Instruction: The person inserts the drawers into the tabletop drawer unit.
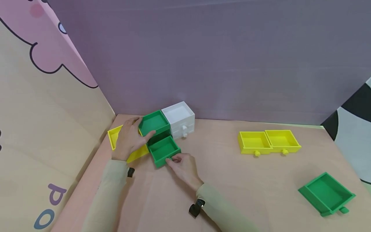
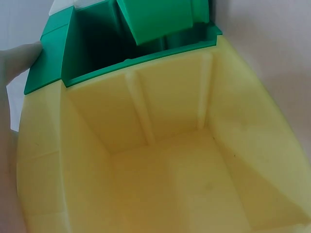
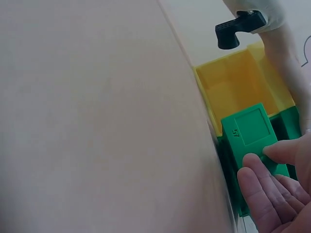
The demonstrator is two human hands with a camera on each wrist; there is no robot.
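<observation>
Two pale sleeves (image 1: pixel 104 196) lay nearest the head camera, reaching forward over the pinkish bench (image 1: pixel 226 180), with a small black device (image 1: pixel 195 208) at each wrist. The right hand (image 1: pixel 185 167) was narrowed at its tips: thumb and forefinger pinched the knob of a green drawer (image 1: pixel 163 150), the other fingers loosely bent beside it. That drawer stood at the front opening of the green cabinet (image 1: pixel 155 122), its tray facing up; how much of its rear end sat inside could not be told. The left hand (image 1: pixel 130 138) was spread wide, thumb well apart from the fingers, and touched the green cabinet at its top, the thumb lying along the front edge. Beneath that hand and to its left was the yellow cabinet (image 1: pixel 139 154), joined side by side with the green one, its open compartment filling most of the left wrist view. The white cabinet (image 1: pixel 181 119) adjoined the green one on the right, two knobs on its face, near the purple wall (image 1: pixel 217 64). Well to the right, two yellow drawers (image 1: pixel 255 140) sat touching, knobs toward the person. Farther right and closer to the person lay a second green drawer (image 1: pixel 327 193), turned at an angle.
</observation>
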